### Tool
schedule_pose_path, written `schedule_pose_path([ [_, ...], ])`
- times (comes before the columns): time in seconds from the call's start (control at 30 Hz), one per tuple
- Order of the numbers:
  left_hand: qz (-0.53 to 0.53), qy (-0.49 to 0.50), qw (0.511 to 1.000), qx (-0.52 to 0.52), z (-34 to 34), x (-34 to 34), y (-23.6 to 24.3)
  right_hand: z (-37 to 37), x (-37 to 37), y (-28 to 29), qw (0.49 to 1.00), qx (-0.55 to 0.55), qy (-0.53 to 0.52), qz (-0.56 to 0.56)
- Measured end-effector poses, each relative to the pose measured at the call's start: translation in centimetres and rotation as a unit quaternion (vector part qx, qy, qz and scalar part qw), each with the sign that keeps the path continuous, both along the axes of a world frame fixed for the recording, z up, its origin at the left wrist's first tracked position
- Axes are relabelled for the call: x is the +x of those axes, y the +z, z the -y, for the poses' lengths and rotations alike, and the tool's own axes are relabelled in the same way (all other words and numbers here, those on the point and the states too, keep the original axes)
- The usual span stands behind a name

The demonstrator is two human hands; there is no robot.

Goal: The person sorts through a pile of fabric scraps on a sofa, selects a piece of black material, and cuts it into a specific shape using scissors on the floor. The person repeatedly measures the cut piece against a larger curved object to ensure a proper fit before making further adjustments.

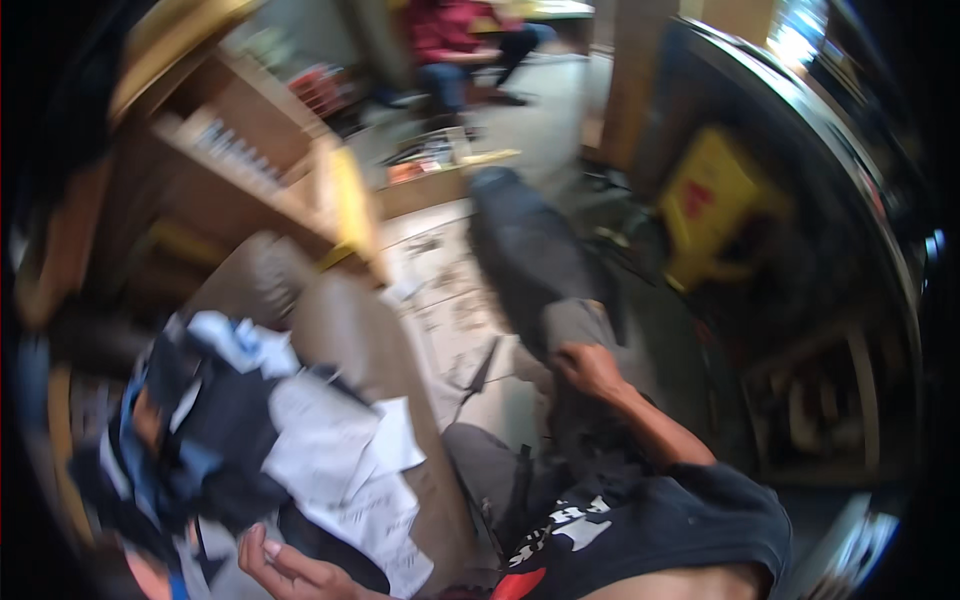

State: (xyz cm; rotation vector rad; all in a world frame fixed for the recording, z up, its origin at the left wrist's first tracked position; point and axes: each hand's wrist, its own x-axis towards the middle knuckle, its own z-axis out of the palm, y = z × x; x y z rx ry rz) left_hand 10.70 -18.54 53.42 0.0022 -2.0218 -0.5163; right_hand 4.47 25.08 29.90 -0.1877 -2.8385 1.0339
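Observation:
My right hand (590, 368) is closed, its knuckles against a flat grey piece (580, 325) at the near end of a long black padded thing shaped like a motorcycle seat (525, 235). Blur hides how the grey piece and the black one meet. At the lower left, my left hand (292, 572) has loosely bent fingers, slightly apart, with nothing visible in them. It is beside a heap of dark and blue cloth (225, 430) and white sheets with handwriting (320, 425), which lie on a brown padded seat (355, 340).
A wooden drawer unit (250, 180) with a yellow edge stands at the far left. Beyond it, an open box (425, 190) of small items sits on the tiled floor (440, 265). A person in red (450, 40) sits farther back. A yellow stool (710, 205) shows at the right, by a dark glossy panel.

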Motion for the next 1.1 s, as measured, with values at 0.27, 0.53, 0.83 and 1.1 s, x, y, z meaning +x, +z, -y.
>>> schedule_pose_path([
  [0.27,0.03,-0.092,0.868,0.488,7.6,-21.6,1.0,-1.8,6.4,1.2,0.963,-0.069,-0.21,-0.156],
  [0.53,0.129,0.15,0.968,0.155,14.3,-28.9,-0.5,-1.8,9.3,0.6,0.948,-0.121,-0.225,-0.187],
  [0.83,0.175,0.178,0.964,0.097,15.5,-30.4,-0.9,-0.9,7.4,2.6,0.956,-0.118,-0.156,-0.216],
  [1.1,0.164,0.24,0.955,0.055,17.4,-28.0,-0.8,-3.7,8.1,-0.4,0.96,-0.109,-0.167,-0.195],
])
